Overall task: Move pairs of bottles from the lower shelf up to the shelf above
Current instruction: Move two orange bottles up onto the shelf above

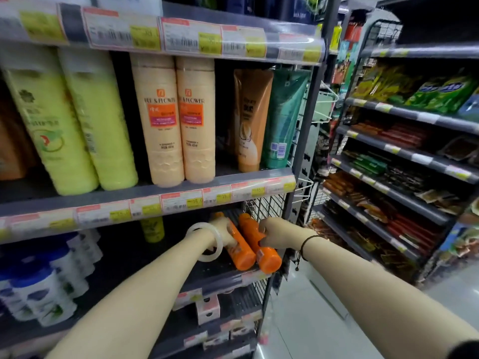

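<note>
Two orange bottles stand tilted at the right end of the lower shelf (223,277). My left hand (223,230), with a pale bangle on the wrist, is wrapped around the left orange bottle (242,255). My right hand (272,233) grips the right orange bottle (268,257) at its middle. The bottles touch each other, bottoms toward me. The shelf above (228,178) carries two peach bottles (178,120), two yellow-green bottles (75,120) and two tubes (269,117), with a gap between the peach bottles and the tubes.
A wire mesh side panel (261,206) closes the shelf's right end. White and blue bottles (44,281) fill the lower shelf's left. A yellow bottle (153,229) stands at the back. A snack rack (404,177) stands across the aisle at the right.
</note>
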`<state>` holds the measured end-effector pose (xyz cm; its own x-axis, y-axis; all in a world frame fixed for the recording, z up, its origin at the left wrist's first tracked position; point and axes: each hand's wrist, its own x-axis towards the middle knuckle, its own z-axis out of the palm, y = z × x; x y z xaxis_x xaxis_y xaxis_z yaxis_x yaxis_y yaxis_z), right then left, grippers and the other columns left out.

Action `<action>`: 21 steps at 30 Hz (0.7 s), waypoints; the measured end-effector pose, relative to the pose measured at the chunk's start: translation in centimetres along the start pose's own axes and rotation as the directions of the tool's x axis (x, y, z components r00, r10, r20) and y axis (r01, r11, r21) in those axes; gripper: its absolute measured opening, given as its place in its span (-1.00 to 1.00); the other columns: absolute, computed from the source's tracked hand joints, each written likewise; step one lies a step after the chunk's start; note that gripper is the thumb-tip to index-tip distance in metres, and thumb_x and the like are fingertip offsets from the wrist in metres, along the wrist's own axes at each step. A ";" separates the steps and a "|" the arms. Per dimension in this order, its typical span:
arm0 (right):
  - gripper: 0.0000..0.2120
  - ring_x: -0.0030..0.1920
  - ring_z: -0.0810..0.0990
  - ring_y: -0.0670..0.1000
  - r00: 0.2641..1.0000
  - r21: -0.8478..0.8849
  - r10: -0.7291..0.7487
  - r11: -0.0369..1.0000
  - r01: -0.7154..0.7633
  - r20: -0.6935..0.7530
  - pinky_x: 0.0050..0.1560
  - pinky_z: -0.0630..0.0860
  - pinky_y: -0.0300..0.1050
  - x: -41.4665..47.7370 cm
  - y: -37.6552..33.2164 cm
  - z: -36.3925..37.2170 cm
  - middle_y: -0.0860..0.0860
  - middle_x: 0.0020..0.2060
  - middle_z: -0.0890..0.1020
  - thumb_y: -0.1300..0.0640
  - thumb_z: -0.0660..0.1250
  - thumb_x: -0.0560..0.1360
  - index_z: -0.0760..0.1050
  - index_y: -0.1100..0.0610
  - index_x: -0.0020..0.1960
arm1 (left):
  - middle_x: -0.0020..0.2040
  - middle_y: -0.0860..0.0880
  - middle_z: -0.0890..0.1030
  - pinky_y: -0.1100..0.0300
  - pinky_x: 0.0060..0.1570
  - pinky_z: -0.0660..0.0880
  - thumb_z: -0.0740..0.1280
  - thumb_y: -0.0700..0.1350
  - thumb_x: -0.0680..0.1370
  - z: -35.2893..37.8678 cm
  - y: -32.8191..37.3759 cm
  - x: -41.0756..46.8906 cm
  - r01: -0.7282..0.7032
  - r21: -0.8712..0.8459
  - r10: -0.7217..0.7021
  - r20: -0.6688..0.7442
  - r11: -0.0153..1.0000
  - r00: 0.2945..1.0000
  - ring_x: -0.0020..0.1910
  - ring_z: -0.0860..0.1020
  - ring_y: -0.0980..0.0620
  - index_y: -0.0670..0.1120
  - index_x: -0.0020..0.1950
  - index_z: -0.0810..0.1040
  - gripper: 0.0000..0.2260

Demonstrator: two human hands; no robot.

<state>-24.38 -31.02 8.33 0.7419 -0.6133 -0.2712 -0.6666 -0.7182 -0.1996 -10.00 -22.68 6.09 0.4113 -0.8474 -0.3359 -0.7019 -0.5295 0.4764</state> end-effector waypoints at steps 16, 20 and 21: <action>-0.66 0.21 0.53 0.24 0.993 0.140 0.104 0.986 -0.094 -0.061 0.06 0.46 -0.05 5.6 1.5 4.5 0.25 0.21 0.55 0.17 0.24 0.54 0.41 0.30 0.26 | 0.09 -0.19 0.60 -0.08 0.06 0.60 0.50 0.09 0.26 4.2 -3.4 6.4 0.250 -0.408 -0.236 0.085 0.878 0.968 0.04 0.63 -0.17 -0.18 0.17 0.49 -0.42; -0.69 0.23 0.51 0.24 0.981 0.136 0.160 0.980 -0.145 -0.106 0.10 0.46 -0.02 6.4 1.8 5.2 0.24 0.24 0.50 0.18 0.23 0.56 0.39 0.31 0.26 | 0.22 -0.21 0.53 -0.07 0.18 0.53 0.53 0.07 0.29 5.1 -3.5 7.8 0.281 -0.544 -0.285 0.079 0.791 0.955 0.17 0.56 -0.20 -0.18 0.34 0.35 -0.27; -0.69 0.23 0.51 0.24 0.977 0.138 0.180 0.977 -0.164 -0.115 0.11 0.46 -0.01 6.5 1.9 5.5 0.24 0.24 0.50 0.17 0.24 0.56 0.40 0.31 0.24 | 0.26 -0.22 0.50 -0.07 0.20 0.52 0.51 0.04 0.34 5.3 -3.4 7.8 0.287 -0.577 -0.303 0.070 0.765 0.950 0.19 0.55 -0.20 -0.18 0.37 0.30 -0.29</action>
<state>-21.19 -34.60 1.05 0.6129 -0.7662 -0.1928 -0.7827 -0.5555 -0.2807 -7.47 -27.23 -2.47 0.5628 -0.6419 -0.5208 -0.0833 -0.6708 0.7369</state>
